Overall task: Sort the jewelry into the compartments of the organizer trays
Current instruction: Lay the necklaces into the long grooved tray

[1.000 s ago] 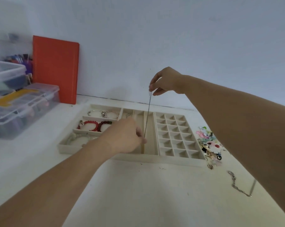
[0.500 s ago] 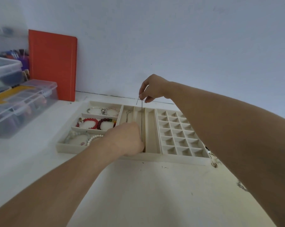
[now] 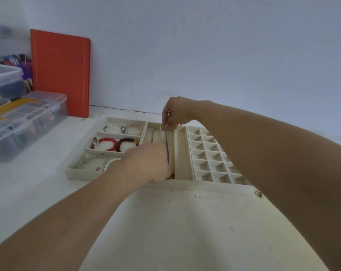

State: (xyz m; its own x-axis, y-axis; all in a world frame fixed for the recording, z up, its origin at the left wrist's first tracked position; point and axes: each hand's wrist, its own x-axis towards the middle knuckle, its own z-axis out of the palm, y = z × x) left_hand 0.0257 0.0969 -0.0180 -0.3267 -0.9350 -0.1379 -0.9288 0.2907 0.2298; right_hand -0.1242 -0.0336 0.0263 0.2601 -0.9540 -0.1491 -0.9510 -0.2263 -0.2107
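A cream organizer tray [image 3: 130,182] lies on the white table. Its left compartments hold bracelets: silver ones [image 3: 122,129], red bead ones [image 3: 115,143], and pale bead ones [image 3: 95,160]. A thin chain necklace [image 3: 167,145] stretches along a long middle slot. My right hand [image 3: 175,114] pinches its far end at the tray's back wall. My left hand [image 3: 152,163] holds its near end down at the tray's front. A second tray [image 3: 220,187] with several small square cells adjoins on the right.
Clear plastic storage boxes [image 3: 23,120] stand at the left. An orange notebook [image 3: 61,73] leans against the wall behind them. A small metal jewelry piece [image 3: 258,193] lies on the table right of the grid tray, beside my right forearm.
My right hand has come down from high above the tray to its back wall, lowering the chain into the long slot. My left hand slid toward the tray's front edge.
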